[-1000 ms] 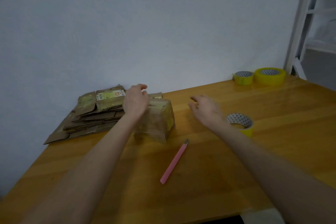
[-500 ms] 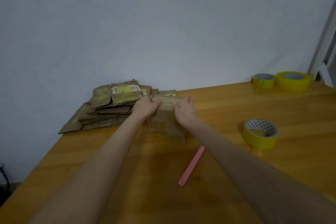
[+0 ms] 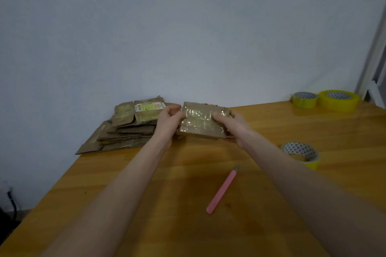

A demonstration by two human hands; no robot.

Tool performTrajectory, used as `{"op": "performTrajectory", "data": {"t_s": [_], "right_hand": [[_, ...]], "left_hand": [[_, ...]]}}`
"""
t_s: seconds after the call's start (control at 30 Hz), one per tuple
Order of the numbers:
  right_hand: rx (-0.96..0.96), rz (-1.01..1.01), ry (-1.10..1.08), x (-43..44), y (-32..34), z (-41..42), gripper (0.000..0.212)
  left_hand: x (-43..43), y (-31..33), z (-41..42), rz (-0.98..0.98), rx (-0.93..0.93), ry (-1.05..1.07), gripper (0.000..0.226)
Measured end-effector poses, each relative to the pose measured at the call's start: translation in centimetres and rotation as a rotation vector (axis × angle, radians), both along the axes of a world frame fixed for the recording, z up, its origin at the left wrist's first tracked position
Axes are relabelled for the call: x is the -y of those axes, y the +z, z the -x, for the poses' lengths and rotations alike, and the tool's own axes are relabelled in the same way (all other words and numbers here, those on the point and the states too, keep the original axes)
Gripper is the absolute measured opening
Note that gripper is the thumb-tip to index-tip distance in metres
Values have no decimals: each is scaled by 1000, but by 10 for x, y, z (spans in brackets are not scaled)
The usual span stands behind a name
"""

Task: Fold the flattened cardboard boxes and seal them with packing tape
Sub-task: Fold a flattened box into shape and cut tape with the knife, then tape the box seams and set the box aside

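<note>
A small cardboard box [image 3: 201, 120], brown and covered in shiny clear tape, is held just above the wooden table [image 3: 188, 225] near the back wall. My left hand [image 3: 169, 122] grips its left end and my right hand [image 3: 234, 124] grips its right end, thumb on the front face. To the left lies a stack of flattened cardboard boxes [image 3: 127, 129], the top ones bearing yellowish labels. A yellow tape roll [image 3: 301, 154] lies flat to the right of my right forearm.
A pink utility knife [image 3: 222, 191] lies on the table between my forearms. Two more yellow tape rolls [image 3: 305, 99] [image 3: 338, 100] sit at the far right by the wall, next to a white frame [image 3: 371, 62]. A dark cable [image 3: 11, 204] hangs beyond the table's left edge.
My right hand came over from the tape roll to the box. Both hands now hold the box lifted and turned, its broad taped face toward me.
</note>
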State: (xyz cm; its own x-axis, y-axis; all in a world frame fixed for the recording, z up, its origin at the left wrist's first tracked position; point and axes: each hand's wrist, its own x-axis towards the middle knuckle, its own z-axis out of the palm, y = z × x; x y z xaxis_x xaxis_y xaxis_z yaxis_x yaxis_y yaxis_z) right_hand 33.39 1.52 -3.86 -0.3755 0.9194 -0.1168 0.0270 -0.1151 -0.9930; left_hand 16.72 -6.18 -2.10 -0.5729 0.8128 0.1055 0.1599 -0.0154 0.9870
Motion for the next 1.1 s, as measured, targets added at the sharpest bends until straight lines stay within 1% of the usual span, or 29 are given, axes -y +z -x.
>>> {"op": "performTrajectory", "data": {"t_s": [0.03,0.1,0.17,0.27,0.33,0.4,0.47,0.57,0.7,0.87,0.9,0.97,1.1], "right_hand": [[-30,19,-23,-2,0,-3,66],[-75,57,-69,-5,-1,-9,70],[-134,149,-72,-8,-2,-15,63],[-200,274,-98,-13,1,-25,41],[-212,325,-128,-19,3,-33,35],[-200,322,-167,-29,4,-39,33],[-230,293,-263,-44,3,-47,45],[-262,223,-482,-73,1,-69,61],[-218,193,-762,-112,-10,-116,71],[-34,218,-972,-149,-34,-174,87],[-7,221,-999,-155,-37,-183,90],[27,214,-1031,-162,-40,-201,88],[160,219,-969,-167,-42,-217,79]], "left_hand": [[0,1,-4,-22,-1,-7,40],[0,1,-11,-55,4,-26,45],[-1,0,-17,-57,-3,-56,50],[-6,-4,-27,-65,13,-98,41],[-14,-7,-34,-62,13,-102,40],[-28,-7,-44,-37,-39,-116,42],[-46,-5,-60,13,-105,-154,48],[-77,-3,-94,98,-191,-201,54],[-118,-15,-141,152,-268,-249,52],[-161,-36,-197,197,-334,-366,48],[-168,-39,-206,201,-337,-380,47],[-177,-44,-221,204,-328,-406,44],[-183,-52,-233,215,-351,-444,43]]}}
